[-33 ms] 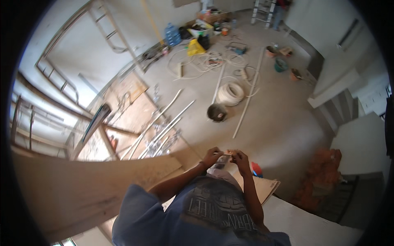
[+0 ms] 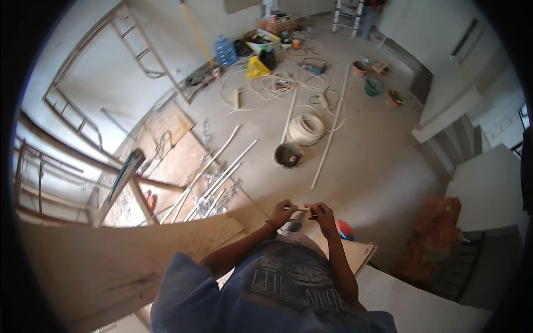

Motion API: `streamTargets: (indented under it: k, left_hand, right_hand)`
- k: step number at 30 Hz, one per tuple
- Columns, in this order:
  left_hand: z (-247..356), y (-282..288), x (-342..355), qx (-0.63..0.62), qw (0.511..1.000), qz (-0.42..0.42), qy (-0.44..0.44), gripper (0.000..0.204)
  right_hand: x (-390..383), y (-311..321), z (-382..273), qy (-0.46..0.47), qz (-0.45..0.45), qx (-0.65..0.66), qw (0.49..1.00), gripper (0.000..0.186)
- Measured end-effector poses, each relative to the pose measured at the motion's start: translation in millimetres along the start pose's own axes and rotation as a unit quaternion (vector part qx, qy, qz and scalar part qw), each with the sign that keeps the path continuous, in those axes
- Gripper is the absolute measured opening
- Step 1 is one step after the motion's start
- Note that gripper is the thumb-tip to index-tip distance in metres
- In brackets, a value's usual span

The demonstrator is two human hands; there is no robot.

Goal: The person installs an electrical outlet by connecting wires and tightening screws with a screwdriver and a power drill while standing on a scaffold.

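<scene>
Both my hands are raised close together in front of my body, near the lower middle of the view. My left hand [image 2: 283, 212] is closed in a pinch on one end of a thin, pale strip [image 2: 302, 209]. At its other end, the fingers of my right hand [image 2: 322, 215] are bent and pressed together around it. A small orange-brown bit shows at the right fingertips. The strip is too small to tell its kind. Below the hands lie my shirt front and a greyish shape that I cannot make out.
A wooden board [image 2: 133, 255] spans the left, beside scaffold frames [image 2: 83, 119]. On the floor below lie white pipes [image 2: 222, 183], a coil of white hose [image 2: 305, 129], a dark bucket [image 2: 288, 155] and an orange brick pile [image 2: 430, 238]. A person [image 2: 369, 19] stands by a ladder [image 2: 348, 16].
The whole view has shifted slightly. The strip between my hands now looks thinner and more edge-on, and both hands keep their hold.
</scene>
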State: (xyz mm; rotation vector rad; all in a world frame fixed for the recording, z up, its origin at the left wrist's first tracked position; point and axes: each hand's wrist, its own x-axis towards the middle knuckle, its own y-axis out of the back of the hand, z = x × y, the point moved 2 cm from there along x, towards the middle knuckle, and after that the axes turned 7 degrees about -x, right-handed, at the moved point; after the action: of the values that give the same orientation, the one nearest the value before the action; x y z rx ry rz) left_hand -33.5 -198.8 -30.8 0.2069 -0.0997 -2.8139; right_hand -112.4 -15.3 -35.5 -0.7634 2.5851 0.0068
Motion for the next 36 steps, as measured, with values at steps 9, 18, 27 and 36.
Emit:
streamTargets:
  k: [9,18,27,36]
  left_hand:
    - [26,-64,157,-0.068,0.988,0.051,0.127,0.030]
    - [44,-114,307,-0.180,0.958,-0.208,0.084,0.032]
    - [92,-179,478,-0.104,0.969,-0.208,0.084,0.032]
    - [38,-226,632,-0.093,0.972,-0.047,0.209,0.042]
  right_hand:
    - [98,60,-93,0.066,-0.039,-0.186,0.980,0.025]
    - [209,159,-122,-0.009,0.101,-0.075,0.992,0.029]
    - [329,268,-180,0.069,0.201,-0.253,0.944,0.027]
    - [427,408,-216,-0.058,0.164,-0.132,0.976,0.026]
